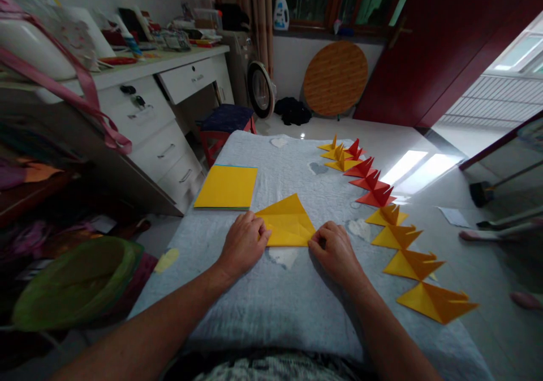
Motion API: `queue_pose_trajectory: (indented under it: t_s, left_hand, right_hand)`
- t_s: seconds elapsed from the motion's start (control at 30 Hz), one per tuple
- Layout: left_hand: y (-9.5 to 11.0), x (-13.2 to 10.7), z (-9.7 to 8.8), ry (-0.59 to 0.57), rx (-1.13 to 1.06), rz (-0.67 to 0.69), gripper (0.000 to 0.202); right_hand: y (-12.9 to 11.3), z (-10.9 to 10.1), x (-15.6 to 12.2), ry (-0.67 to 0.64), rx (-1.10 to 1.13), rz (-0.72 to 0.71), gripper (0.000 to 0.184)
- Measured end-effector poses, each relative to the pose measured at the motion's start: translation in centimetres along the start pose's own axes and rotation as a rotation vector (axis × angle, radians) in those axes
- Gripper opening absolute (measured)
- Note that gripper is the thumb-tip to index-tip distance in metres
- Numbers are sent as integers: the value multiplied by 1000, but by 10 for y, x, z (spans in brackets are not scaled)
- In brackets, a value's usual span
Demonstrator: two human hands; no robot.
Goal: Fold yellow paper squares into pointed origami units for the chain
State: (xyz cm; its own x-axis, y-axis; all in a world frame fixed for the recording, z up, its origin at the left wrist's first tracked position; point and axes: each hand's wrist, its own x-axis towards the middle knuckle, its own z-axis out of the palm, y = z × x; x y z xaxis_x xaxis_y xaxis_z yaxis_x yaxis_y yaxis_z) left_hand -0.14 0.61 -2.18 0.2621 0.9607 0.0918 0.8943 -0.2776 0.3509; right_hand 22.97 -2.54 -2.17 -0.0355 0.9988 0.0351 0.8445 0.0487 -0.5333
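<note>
A yellow paper folded into a triangle (287, 220) lies on a pale blue cloth-covered surface (275, 302) in front of me. My left hand (244, 244) has its fingers curled and pressed on the triangle's left corner. At the right corner my right hand (335, 249) pinches the paper with bent fingers. A stack of square yellow sheets (226, 187) lies just beyond my left hand.
A row of several folded yellow and red paper pieces (392, 234) runs along the cloth's right side. A white desk with drawers (163, 115) and a stool (224, 121) stand at the left. A green-lined bin (76, 279) sits at the lower left.
</note>
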Motion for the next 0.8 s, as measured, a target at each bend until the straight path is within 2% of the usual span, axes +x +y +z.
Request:
queue_pose_trajectory:
  t_s: [0.17,0.3,0.4,0.53,0.67,0.8]
  left_hand:
    - [0,0,0,-7,4,-8,14]
    - [0,-1,-1,25,-1,-24,4]
    - [1,-2,-2,73,9,4,12]
    - [1,0,-1,88,-21,151,15]
    - [-3,2,2,-20,-70,380,22]
    - [-2,-5,-1,-104,51,474,22]
  right_hand:
    - [1,2,0,10,-10,-4,15]
    - [2,1,0,10,-8,-7,15]
    - [2,1,0,6,-4,-9,15]
    - [2,1,0,8,3,-14,16]
    - [3,1,-1,14,0,-16,17]
    - [2,0,-2,14,-6,-11,16]
